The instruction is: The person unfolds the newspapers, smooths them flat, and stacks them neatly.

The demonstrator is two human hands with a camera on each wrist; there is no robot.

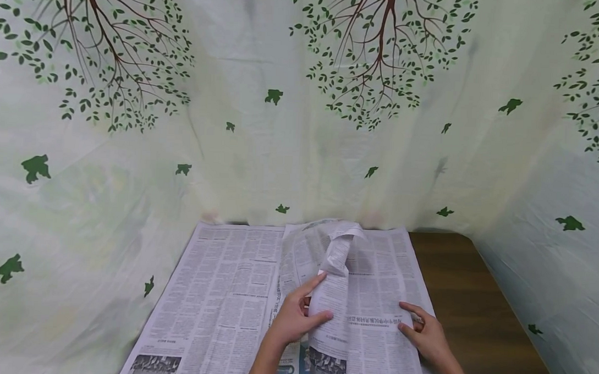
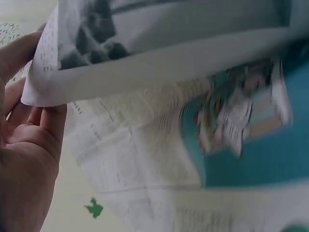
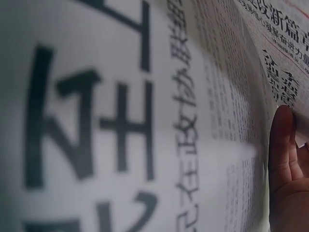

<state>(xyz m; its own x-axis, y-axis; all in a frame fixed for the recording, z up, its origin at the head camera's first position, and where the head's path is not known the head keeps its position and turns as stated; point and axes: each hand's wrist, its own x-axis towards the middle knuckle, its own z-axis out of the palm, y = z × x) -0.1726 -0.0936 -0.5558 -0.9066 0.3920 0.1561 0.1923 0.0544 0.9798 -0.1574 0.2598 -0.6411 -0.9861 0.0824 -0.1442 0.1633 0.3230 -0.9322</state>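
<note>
A newspaper sheet lies spread in front of me, its left part turned up into a narrow folded strip that curls over at the far end. My left hand grips this strip's left edge, thumb in front and some fingers behind the paper. In the left wrist view, the lifted paper passes between the fingers of that hand. At the sheet's right edge, my right hand pinches the paper between thumb and fingers. Large print on the paper fills most of the right wrist view, with the hand at its right.
Another newspaper page lies flat at the left. Brown wooden tabletop shows at the right. A pale curtain printed with trees and green leaves hangs behind the table and along both sides.
</note>
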